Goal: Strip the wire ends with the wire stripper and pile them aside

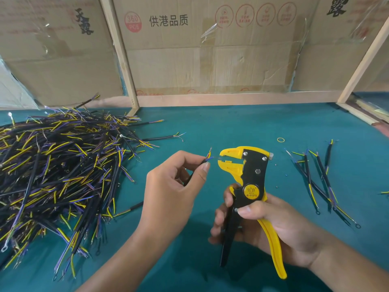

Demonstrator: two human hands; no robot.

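My left hand (174,186) pinches a black-sheathed wire (197,165) between thumb and forefinger, its short coloured cores pointing at the mouth of the wire stripper (250,175). My right hand (263,224) is wrapped around the stripper's black and yellow handles; the handles look spread and the yellow jaws stand open, one fine core just at or in the mouth. To do this well, I judge I should feed only the core tip squarely between the jaws, keep the pinch close to the end so the thin core does not bend away, then squeeze steadily and pull straight. Outward on the green tabletop (231,127), the big heap of wires (63,171) lies to my left, and a small pile of wires (320,178) lies to my right, well apart. A yellow rubber band (280,140) sits beyond the tool.
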